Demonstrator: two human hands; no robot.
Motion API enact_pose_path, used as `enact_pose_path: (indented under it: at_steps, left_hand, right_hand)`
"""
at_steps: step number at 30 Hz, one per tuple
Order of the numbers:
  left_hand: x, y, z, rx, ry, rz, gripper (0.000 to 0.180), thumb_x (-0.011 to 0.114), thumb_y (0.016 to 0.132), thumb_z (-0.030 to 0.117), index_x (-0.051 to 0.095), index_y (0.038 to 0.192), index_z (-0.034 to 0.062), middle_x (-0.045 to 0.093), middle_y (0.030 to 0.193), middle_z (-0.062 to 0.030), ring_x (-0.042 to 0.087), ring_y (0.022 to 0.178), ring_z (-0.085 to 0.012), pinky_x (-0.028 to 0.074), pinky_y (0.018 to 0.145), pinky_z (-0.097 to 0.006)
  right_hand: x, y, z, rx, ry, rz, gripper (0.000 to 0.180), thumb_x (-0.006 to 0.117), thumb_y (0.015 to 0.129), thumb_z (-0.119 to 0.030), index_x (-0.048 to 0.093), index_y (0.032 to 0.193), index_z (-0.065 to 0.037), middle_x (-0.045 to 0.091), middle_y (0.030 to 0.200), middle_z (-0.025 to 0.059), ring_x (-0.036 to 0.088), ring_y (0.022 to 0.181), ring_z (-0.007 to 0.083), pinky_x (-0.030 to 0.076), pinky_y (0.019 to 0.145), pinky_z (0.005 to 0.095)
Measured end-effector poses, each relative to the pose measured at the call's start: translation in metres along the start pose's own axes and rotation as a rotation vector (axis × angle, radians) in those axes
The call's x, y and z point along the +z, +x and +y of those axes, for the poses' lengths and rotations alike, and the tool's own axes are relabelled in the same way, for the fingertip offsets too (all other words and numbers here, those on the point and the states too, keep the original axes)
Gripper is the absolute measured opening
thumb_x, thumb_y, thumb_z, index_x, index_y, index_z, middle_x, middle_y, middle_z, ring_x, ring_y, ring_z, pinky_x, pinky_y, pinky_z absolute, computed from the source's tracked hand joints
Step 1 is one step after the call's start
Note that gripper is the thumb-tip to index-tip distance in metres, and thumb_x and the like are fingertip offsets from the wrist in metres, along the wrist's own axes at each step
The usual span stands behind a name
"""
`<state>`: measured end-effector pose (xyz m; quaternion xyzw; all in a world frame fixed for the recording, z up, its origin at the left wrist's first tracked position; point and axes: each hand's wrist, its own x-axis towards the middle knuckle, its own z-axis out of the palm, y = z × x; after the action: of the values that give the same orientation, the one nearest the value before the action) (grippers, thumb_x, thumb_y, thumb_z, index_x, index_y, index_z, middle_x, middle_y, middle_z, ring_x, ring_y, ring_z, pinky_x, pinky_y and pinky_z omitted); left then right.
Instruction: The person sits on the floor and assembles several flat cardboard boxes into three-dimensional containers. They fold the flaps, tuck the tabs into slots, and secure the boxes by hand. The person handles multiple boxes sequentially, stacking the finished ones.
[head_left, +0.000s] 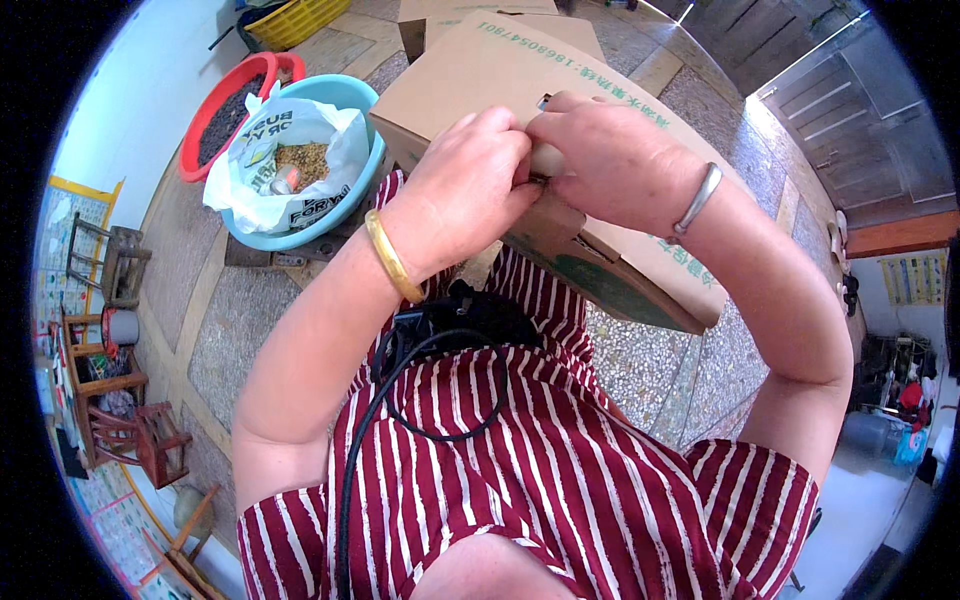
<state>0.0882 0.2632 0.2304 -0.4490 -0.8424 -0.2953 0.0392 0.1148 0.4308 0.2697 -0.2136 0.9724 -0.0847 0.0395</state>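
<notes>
A large brown cardboard box (450, 75) with green print lies tilted in front of me, its near edge by my lap. My left hand (478, 172) is closed at that edge, fingers curled and thumb pointing to the right. Close against it, my right hand (615, 158) is closed too, thumb and forefinger pinching at the same spot. Between them shows a small tan piece (547, 160); whether it belongs to the box cannot be told. The fingertips hide most of what they grip.
Left of the box stands a light blue basin (372, 100), lined with a white plastic bag (235, 175) holding small brown bits. Behind it are a red basin (195, 120) with dark contents and a yellow basket (295, 22). Wooden stools (150, 440) stand far left. A black cable (350, 480) hangs over my front.
</notes>
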Motion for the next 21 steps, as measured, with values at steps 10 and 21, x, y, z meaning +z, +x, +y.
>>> enact_pose_path:
  at_steps: [10,21]
  left_hand:
    - [0.007,0.003,-0.007,0.029,-0.007,0.051,0.025,0.064,0.066,0.005,0.047,0.083,0.003,0.048,0.085,-0.014,0.048,0.081,-0.0352,0.041,0.071,-0.04]
    - [0.006,0.0,0.001,-0.002,0.008,0.048,0.012,0.058,0.07,0.004,0.049,0.078,0.0063,0.051,0.085,-0.0092,0.052,0.085,-0.0295,0.04,0.074,-0.04]
  right_hand:
    - [0.011,-0.007,0.007,-0.089,-0.127,0.05,0.017,0.06,0.073,-0.014,0.064,0.083,-0.001,0.059,0.091,0.0184,0.059,0.085,0.0332,0.049,0.075,0.0379]
    - [0.015,-0.037,-0.002,-0.061,0.128,0.186,0.042,0.066,0.068,-0.016,0.055,0.107,-0.002,0.049,0.118,0.0155,0.046,0.109,0.0324,0.04,0.093,0.0393]
